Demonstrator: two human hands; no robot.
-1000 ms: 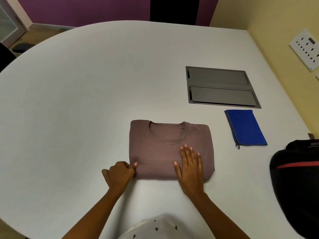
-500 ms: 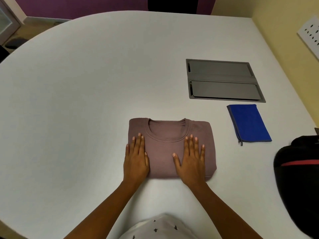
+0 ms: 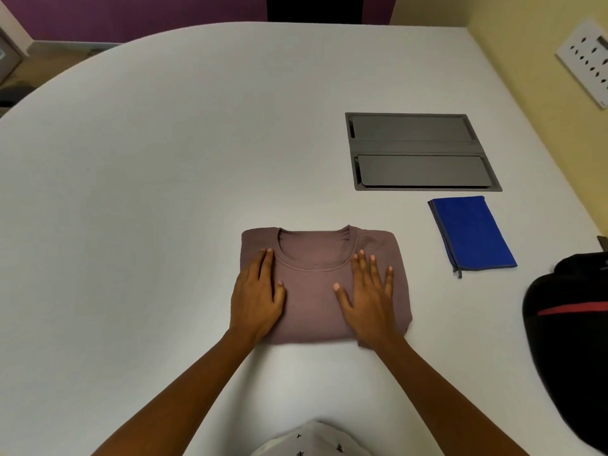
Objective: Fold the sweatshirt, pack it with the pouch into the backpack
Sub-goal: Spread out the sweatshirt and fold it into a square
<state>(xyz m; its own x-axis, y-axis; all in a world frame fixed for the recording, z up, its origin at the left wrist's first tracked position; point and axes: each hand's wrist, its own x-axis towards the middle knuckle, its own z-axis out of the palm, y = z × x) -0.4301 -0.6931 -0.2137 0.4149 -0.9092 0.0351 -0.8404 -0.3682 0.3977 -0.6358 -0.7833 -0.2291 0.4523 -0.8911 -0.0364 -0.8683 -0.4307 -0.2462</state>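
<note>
Folding looks done — left hand (image 3: 258,297) and right hand (image 3: 368,296) press flat, fingers spread, on the folded mauve sweatshirt (image 3: 320,284) near the tabletop's (image 3: 148,192) near edge; next, lift it toward the black backpack (image 3: 569,340) at the right edge — blue pouch (image 3: 472,233) follows

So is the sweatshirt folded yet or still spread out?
Folded: the sweatshirt lies as a compact rectangle, collar up, with the left hand and right hand pressing flat on it.

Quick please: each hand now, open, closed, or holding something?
Left hand: open, flat on the sweatshirt.
Right hand: open, flat on the sweatshirt.
</note>
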